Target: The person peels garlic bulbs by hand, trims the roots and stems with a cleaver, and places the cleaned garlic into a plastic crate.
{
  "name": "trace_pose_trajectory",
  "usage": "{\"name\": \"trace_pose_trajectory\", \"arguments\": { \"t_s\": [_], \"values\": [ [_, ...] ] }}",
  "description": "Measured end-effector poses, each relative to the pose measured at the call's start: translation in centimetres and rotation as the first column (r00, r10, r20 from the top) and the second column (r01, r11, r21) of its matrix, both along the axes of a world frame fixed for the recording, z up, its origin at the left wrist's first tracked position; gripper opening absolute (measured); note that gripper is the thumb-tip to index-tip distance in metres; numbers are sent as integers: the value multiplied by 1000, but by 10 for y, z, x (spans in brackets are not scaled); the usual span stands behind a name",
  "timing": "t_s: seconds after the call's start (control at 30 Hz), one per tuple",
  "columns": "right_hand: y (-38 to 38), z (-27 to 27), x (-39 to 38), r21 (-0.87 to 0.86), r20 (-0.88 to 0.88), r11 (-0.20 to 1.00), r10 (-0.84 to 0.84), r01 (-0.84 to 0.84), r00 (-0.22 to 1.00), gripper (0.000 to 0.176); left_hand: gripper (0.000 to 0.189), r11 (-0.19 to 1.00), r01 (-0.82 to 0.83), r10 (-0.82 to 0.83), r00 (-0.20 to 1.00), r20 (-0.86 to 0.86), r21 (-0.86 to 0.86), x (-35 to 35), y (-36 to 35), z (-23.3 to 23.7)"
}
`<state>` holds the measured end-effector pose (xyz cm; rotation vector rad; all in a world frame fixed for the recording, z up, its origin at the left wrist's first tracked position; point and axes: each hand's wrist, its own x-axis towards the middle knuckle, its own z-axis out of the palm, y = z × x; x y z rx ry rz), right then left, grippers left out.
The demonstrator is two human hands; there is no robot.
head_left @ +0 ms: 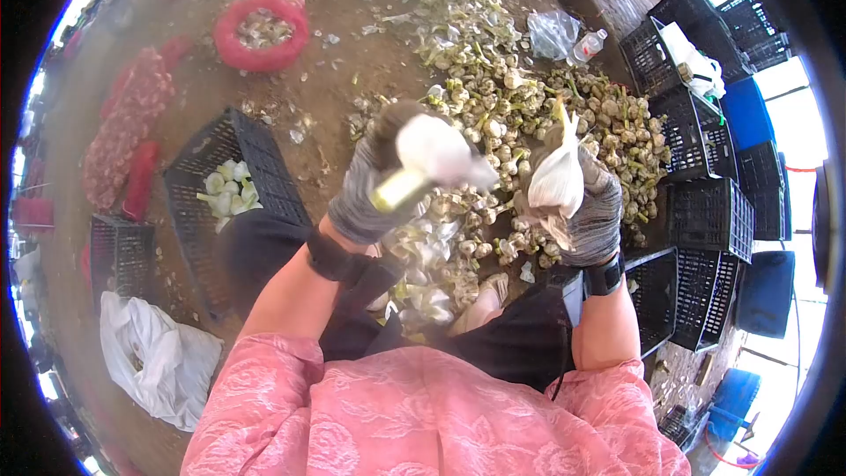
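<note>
Apparently skin-stripping is the step in hand; over the garlic pile [608, 123], the left hand [363, 189] grips a smooth white bulb [432, 145], its cut stem tilted toward the wearer; also over the pile, the right hand [595, 207] grips a papery bulb [557, 183], stem up, loose skin hanging below; both forearms reach forward, gloved hands apart; next, I'd judge, the smooth bulb wants releasing into the crate [269, 163] left of the pile, the papery one held steady for peeling.
</note>
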<state>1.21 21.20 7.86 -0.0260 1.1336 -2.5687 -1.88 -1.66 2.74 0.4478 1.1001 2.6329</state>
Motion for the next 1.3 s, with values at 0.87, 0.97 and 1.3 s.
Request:
{"name": "trace_pose_trajectory", "arguments": {
  "t_s": [0.87,0.97,1.3],
  "values": [
    [-41,-4,2,679,-725,186,323,710,608,26,38,939,-112,109,994,-27,-326,8,18,6],
    [-41,-6,4,600,-757,160,429,783,492,24,38,817,-188,138,982,-132,-545,11,16,5],
    [-39,-3,1,616,-776,187,311,765,549,24,33,954,-89,87,996,-18,-285,5,9,3]
  ]
}}
